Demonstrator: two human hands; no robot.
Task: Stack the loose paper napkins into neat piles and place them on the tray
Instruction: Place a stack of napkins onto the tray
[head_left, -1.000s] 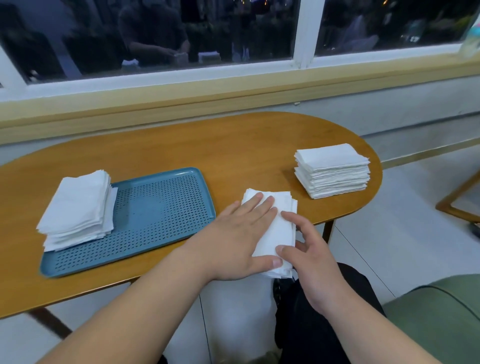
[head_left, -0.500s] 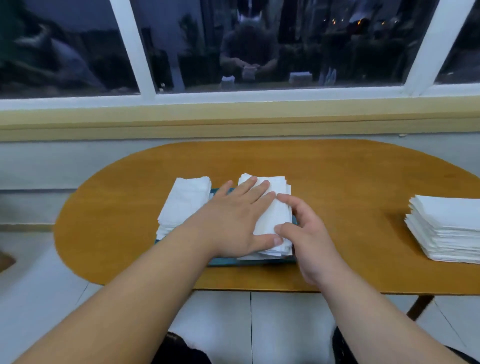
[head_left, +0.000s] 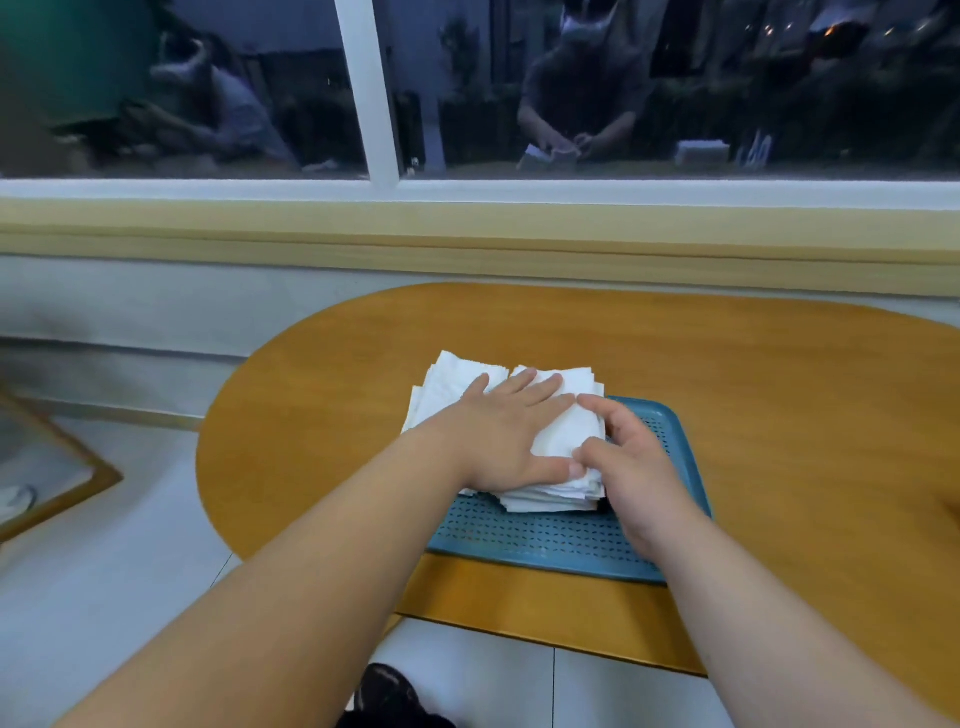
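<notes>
Your left hand (head_left: 511, 431) lies flat on a napkin pile (head_left: 563, 441), right hand (head_left: 631, 457) gripping its edge, on the blue tray (head_left: 545, 540) beside the other pile (head_left: 447, 379): two seemingly placed, letting go remains.

1. Sweeping the whole frame: not one word, label, brand, number or sign can be read.
2. Centre of the frame: the napkin pile (head_left: 561, 436) shows plain white paper, and the tray (head_left: 519, 535) under it shows plain perforated blue.
3. Top of the frame: the window glass (head_left: 727, 78) gives only dark, blurred reflections, too soft to read anything.
</notes>
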